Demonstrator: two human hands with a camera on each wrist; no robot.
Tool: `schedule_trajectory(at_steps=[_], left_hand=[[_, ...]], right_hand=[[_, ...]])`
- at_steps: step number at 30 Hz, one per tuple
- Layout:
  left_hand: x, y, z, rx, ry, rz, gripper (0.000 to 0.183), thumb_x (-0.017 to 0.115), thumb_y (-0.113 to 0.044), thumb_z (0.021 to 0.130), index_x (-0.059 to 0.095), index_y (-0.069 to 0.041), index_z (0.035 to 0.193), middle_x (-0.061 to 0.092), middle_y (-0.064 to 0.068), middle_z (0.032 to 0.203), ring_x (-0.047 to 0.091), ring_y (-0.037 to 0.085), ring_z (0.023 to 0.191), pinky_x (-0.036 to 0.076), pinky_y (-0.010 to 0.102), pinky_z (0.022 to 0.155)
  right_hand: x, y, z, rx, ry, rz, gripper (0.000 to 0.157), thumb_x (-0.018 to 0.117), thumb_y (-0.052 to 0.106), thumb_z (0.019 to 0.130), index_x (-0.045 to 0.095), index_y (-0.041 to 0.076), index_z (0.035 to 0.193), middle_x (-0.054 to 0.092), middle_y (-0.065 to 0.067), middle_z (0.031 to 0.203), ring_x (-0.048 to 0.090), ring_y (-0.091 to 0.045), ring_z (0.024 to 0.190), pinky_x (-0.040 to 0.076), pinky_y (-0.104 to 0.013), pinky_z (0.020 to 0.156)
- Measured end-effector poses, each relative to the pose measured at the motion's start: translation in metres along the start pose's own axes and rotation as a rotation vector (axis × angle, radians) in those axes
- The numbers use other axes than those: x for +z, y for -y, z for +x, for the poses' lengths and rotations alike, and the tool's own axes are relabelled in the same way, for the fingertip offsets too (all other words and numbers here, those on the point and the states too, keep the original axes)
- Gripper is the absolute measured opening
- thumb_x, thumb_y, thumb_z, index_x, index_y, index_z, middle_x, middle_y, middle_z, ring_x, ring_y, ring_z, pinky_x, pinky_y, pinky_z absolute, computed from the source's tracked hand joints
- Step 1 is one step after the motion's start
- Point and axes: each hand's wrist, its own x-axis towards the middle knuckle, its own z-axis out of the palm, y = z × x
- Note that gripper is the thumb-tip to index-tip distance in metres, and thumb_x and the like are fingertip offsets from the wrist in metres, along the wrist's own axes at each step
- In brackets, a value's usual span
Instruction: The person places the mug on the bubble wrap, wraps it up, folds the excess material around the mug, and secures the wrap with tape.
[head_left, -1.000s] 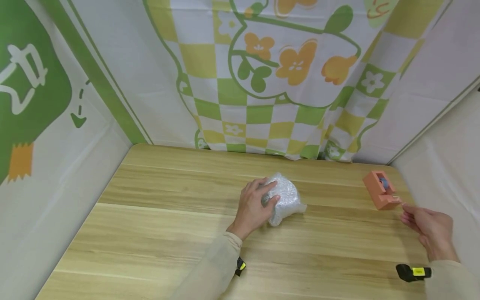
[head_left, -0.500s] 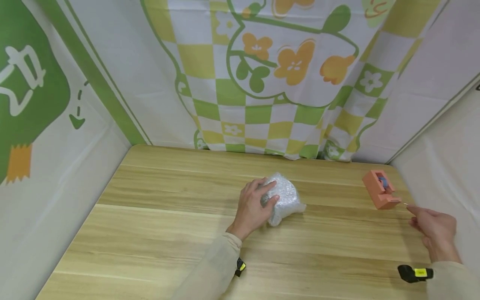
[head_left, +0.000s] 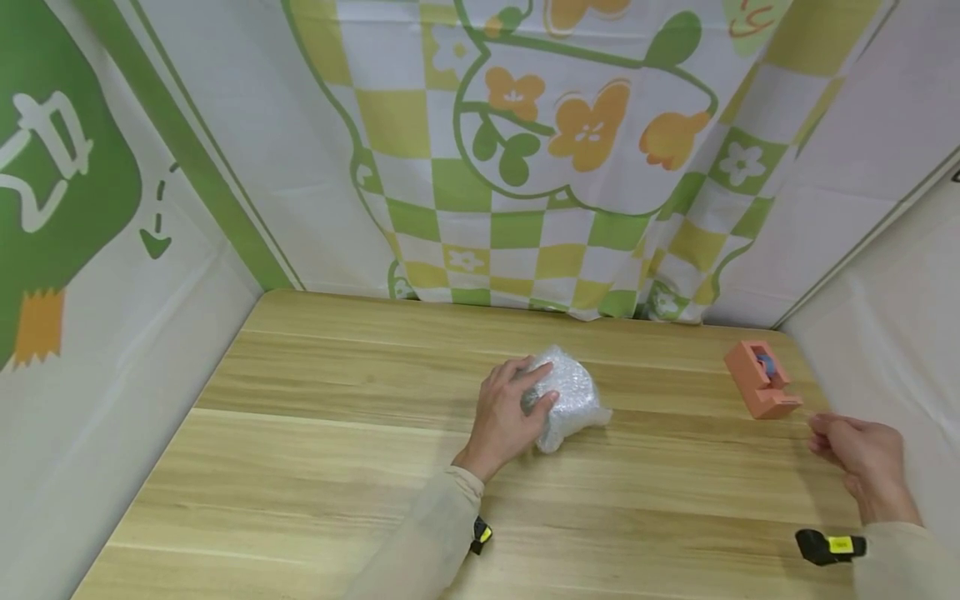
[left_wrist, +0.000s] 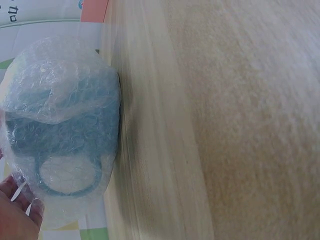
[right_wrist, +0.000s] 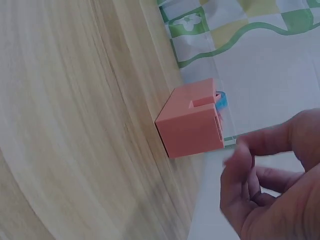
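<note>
A bubble-wrapped mug [head_left: 573, 387] lies on the wooden table, its blue-green body and looped handle showing through the wrap in the left wrist view. My left hand [head_left: 507, 414] rests against its left side with spread fingers, the index finger and thumb lying over the plastic. At the right, an orange tape dispenser [head_left: 759, 382] with a blue core stands near the table's edge. Beside its cutting end, my right hand [head_left: 862, 454] pinches the end of the clear tape between thumb and index finger. The tape is thin and barely visible.
The wooden table [head_left: 300, 483] stretches across the front. Behind it hangs a checkered, flowered cloth [head_left: 517, 225], with white panels [head_left: 900, 333] at both sides. Black straps with yellow labels [head_left: 840, 545] sit at the wrists.
The right hand has shifted slightly right, away from the dispenser, then back a little toward it. The left hand and wrapped mug have stayed in place.
</note>
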Motion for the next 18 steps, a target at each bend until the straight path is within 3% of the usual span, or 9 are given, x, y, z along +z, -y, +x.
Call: schedule_trajectory(at_steps=[3, 5, 8, 10, 18], left_hand=[[0.0, 0.0, 0.0, 0.0, -0.003, -0.006, 0.041, 0.071, -0.025, 0.095, 0.068, -0.011, 0.133, 0.058, 0.014, 0.139, 0.051, 0.033, 0.129, 0.033, 0.058, 0.111], [0.0, 0.001, 0.0, -0.001, -0.004, -0.008, 0.041, 0.071, -0.024, 0.095, 0.068, -0.011, 0.133, 0.058, 0.015, 0.139, 0.051, 0.033, 0.129, 0.033, 0.058, 0.11], [0.0, 0.001, 0.0, -0.002, -0.005, -0.011, 0.041, 0.071, -0.024, 0.095, 0.068, -0.011, 0.133, 0.058, 0.015, 0.138, 0.051, 0.033, 0.129, 0.034, 0.058, 0.11], [0.0, 0.001, 0.0, -0.003, -0.005, -0.011, 0.041, 0.071, -0.024, 0.095, 0.068, -0.011, 0.133, 0.058, 0.015, 0.138, 0.051, 0.033, 0.129, 0.034, 0.058, 0.11], [0.0, 0.0, 0.0, 0.001, -0.009, -0.015, 0.041, 0.071, -0.024, 0.094, 0.068, -0.011, 0.133, 0.058, 0.015, 0.138, 0.051, 0.033, 0.129, 0.034, 0.058, 0.11]], right_hand=[[0.001, 0.001, 0.002, 0.003, 0.003, -0.12, 0.021, 0.065, 0.016, 0.096, 0.068, 0.013, 0.076, 0.062, 0.008, 0.068, 0.062, -0.007, 0.06, 0.058, -0.024, 0.059], [0.002, 0.001, 0.004, 0.011, -0.002, -0.176, 0.025, 0.07, 0.03, 0.095, 0.068, 0.013, 0.076, 0.062, 0.008, 0.067, 0.06, -0.008, 0.059, 0.056, -0.025, 0.057], [0.005, 0.0, 0.007, 0.026, -0.004, -0.176, 0.034, 0.076, 0.043, 0.089, 0.069, 0.014, 0.072, 0.061, 0.007, 0.063, 0.055, -0.009, 0.055, 0.052, -0.027, 0.052], [0.007, -0.001, 0.01, 0.042, -0.007, -0.15, 0.038, 0.079, 0.044, 0.086, 0.068, 0.017, 0.063, 0.059, 0.006, 0.06, 0.052, -0.009, 0.053, 0.049, -0.027, 0.05], [0.009, -0.003, 0.018, 0.052, 0.015, -0.119, 0.039, 0.079, 0.037, 0.088, 0.068, 0.015, 0.058, 0.055, 0.005, 0.055, 0.047, -0.009, 0.05, 0.046, -0.026, 0.047]])
